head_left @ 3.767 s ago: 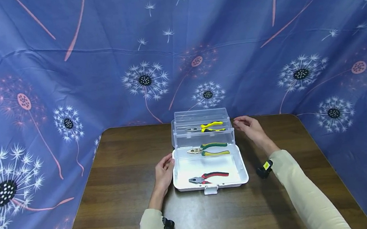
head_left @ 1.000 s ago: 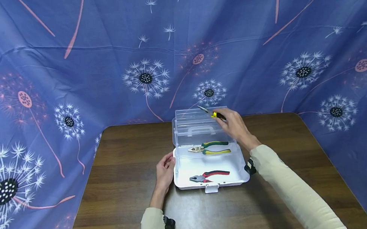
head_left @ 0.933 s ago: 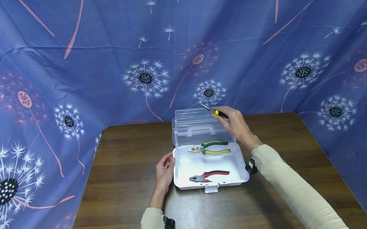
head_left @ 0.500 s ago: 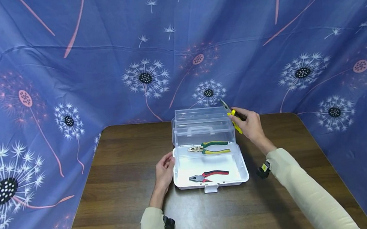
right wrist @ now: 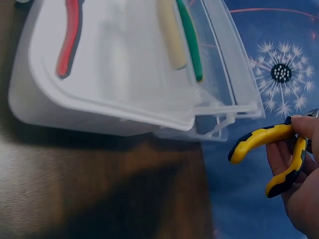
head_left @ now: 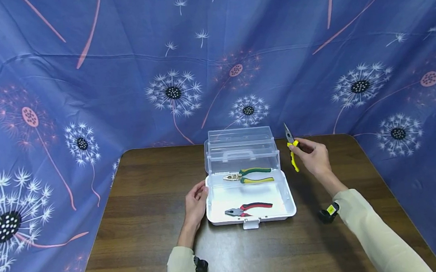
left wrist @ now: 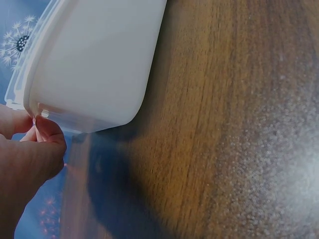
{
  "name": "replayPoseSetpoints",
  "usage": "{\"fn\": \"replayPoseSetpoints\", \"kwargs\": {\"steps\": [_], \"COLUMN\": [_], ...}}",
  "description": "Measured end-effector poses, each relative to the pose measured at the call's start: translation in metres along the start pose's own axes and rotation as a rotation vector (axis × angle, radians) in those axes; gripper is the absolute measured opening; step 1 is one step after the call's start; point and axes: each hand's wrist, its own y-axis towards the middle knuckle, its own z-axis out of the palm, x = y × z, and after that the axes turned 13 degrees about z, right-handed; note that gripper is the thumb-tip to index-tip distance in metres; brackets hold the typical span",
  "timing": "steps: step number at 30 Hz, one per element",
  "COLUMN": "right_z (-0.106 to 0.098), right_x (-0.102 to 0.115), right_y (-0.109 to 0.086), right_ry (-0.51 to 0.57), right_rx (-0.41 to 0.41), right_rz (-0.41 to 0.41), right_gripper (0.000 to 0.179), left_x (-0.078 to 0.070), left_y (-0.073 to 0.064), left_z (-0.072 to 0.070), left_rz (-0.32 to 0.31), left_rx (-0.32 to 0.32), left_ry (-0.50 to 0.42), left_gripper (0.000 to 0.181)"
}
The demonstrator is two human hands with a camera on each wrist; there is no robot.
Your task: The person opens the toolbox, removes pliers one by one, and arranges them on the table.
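Observation:
My right hand (head_left: pixel 314 155) grips yellow-and-black needle-nose pliers (head_left: pixel 292 145), jaws pointing up, just right of the toolbox. In the right wrist view the yellow pliers (right wrist: pixel 264 142) have their handles spread. My left hand (head_left: pixel 195 205) is at the left side of the white toolbox (head_left: pixel 211 217); in the left wrist view, thumb and finger of the left hand (left wrist: pixel 30 154) pinch the edge of the toolbox (left wrist: pixel 94 59). Green-and-yellow pliers (head_left: pixel 247 176) lie toward the toolbox's back, and red-and-black pliers (head_left: pixel 246 209) lie nearer its front.
The toolbox's clear lid (head_left: pixel 238 137) stands open at the back, with a clear tray part folded out. A latch (head_left: pixel 251 224) hangs at the front. The brown wooden table (head_left: pixel 148 197) meets a blue dandelion-print cloth (head_left: pixel 117 98) behind.
The right hand has picked the yellow needle-nose pliers up out of the upper tray and carried them right, past the toolbox's side. The left hand has kept its place.

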Motion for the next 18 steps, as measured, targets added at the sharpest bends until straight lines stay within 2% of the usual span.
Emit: {"fn": "replayPoseSetpoints", "kwargs": {"steps": [4,11,18], "right_z": [-0.004,-0.011,-0.008], "right_x": [-0.016,-0.046,-0.074], "right_y": [-0.007,-0.024,-0.039], "right_ry": [0.033,0.063,0.243], "right_rx": [-0.007,0.042,0.102], "right_rz": [0.065,0.198,0.294], "right_gripper": [0.039,0.047,0.049], "left_x": [0.0,0.0,-0.001], "left_y": [0.0,0.001,0.0], "left_z": [0.0,0.001,-0.001], "left_rz": [0.0,-0.001,0.005], "left_rx": [0.004,0.01,0.01], "left_ry": [0.014,0.003,-0.005], "left_gripper": [0.032,0.033,0.033]}}
